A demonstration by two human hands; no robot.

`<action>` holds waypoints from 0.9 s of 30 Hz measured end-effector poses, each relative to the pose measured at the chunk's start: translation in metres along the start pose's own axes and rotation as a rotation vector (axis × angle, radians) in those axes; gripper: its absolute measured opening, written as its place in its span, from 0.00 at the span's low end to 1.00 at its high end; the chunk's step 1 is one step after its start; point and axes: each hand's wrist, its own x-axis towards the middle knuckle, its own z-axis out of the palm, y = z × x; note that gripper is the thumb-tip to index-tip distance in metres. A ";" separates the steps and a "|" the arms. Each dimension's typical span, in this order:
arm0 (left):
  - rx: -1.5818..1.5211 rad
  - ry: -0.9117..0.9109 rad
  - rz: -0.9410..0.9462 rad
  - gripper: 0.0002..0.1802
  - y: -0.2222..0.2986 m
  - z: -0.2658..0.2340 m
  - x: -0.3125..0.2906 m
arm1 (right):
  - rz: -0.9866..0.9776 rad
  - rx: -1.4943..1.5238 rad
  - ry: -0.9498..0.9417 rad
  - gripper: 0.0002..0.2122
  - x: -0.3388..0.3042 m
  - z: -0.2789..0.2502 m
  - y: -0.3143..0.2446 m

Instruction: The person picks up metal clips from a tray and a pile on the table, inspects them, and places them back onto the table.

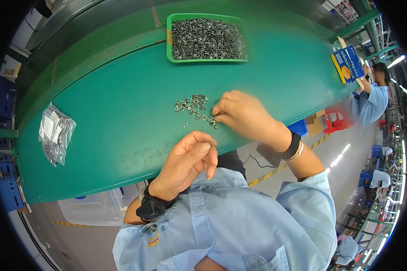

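A loose pile of small shiny metal clips (194, 105) lies on the green tabletop in front of me. At the pile's right edge, my right hand (245, 114) is closed, thumb and forefinger pinched at a clip. My left hand (189, 159) hangs near the table's front edge, just nearer to me than the pile. Its fingers curl inward with the thumb close to them, and whatever lies inside is hidden. A green plastic tray (208, 60) heaped with the same kind of clips stands at the far side of the table.
On the left lies a clear plastic bag (56, 135) of small parts with a white slip. A blue and yellow box (348, 64) stands at the table's right end, beside a person in light blue (376, 101). Under the front edge is a translucent bin (92, 210).
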 end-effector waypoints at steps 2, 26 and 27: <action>0.018 0.019 0.005 0.09 0.000 0.002 0.000 | 0.006 -0.010 0.002 0.06 -0.002 0.000 0.000; 0.385 0.259 0.114 0.09 -0.013 0.027 0.005 | -0.192 0.189 0.366 0.10 -0.044 0.006 -0.039; 0.386 0.259 0.114 0.09 -0.012 0.026 0.005 | -0.197 0.206 0.365 0.10 -0.044 0.006 -0.039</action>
